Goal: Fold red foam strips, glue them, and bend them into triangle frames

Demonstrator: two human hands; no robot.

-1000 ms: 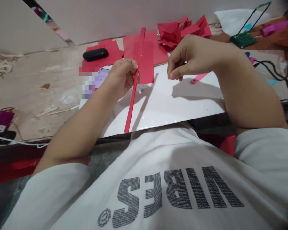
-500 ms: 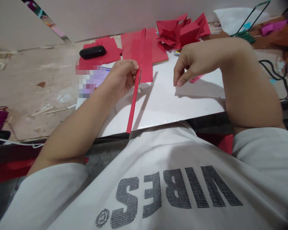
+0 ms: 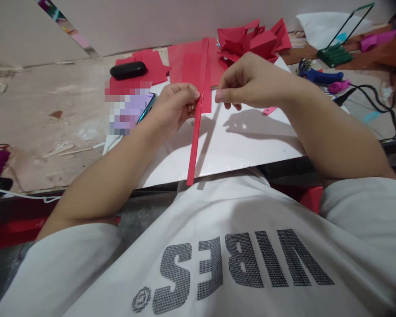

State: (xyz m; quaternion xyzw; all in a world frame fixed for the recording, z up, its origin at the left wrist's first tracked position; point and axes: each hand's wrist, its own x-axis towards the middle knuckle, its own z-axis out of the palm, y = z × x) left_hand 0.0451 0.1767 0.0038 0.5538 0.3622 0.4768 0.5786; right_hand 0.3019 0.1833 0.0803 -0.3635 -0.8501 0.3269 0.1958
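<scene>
My left hand point(image 3: 181, 103) pinches a long narrow red paper strip point(image 3: 197, 141) near its middle. The strip is raised over the white board point(image 3: 244, 145) and drops a thin shadow on it. To the right of the strip, my right hand point(image 3: 239, 83) hangs above the board, thumb pressed to the fingers; anything between them is too small to make out. Behind the strip lie red paper pieces point(image 3: 189, 66). A pink tool point(image 3: 269, 111) lies partly hidden under my right hand.
Folded red paper point(image 3: 267, 39) is piled at the back. A black case point(image 3: 128, 69) rests on red sheets, near a phone point(image 3: 145, 108) at the left. To the right are a blue glue gun point(image 3: 323, 76), a black cord point(image 3: 379, 99) and a green wire-handled object point(image 3: 335, 55).
My right hand has moved left and up, closer to the strip. My left hand and the strip have shifted slightly right, and the strip's broad face has turned more into view.
</scene>
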